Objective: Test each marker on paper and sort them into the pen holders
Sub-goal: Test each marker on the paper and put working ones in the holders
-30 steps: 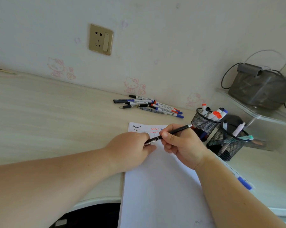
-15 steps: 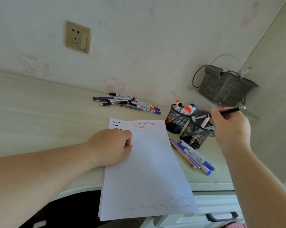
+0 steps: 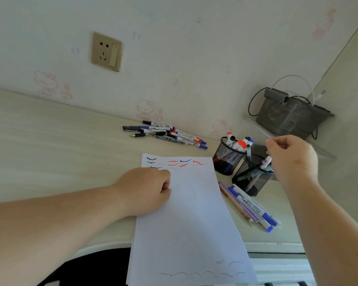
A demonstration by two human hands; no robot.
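A white paper sheet (image 3: 186,213) lies on the desk, with black, red and blue test scribbles along its top. My left hand (image 3: 147,190) rests on the sheet's upper left with fingers curled under, and nothing shows in it. My right hand (image 3: 293,157) hovers over the near mesh pen holder (image 3: 251,180), fingers loosely curled and empty. A dark pen (image 3: 249,153) stands in that holder. The far mesh holder (image 3: 225,157) contains several markers with red, black and blue caps. Several loose markers (image 3: 174,135) lie in a pile by the wall.
Two blue-capped markers (image 3: 256,209) and thin pencils (image 3: 236,203) lie right of the sheet. A grey bag with cables (image 3: 289,114) sits on a clear shelf at the right. A wall socket (image 3: 107,51) is above the desk. The desk's front edge is near the sheet's bottom.
My right hand carried the black pen from the paper to the near holder and let go of it; the pen now stands in the holder. My left hand stayed on the sheet.
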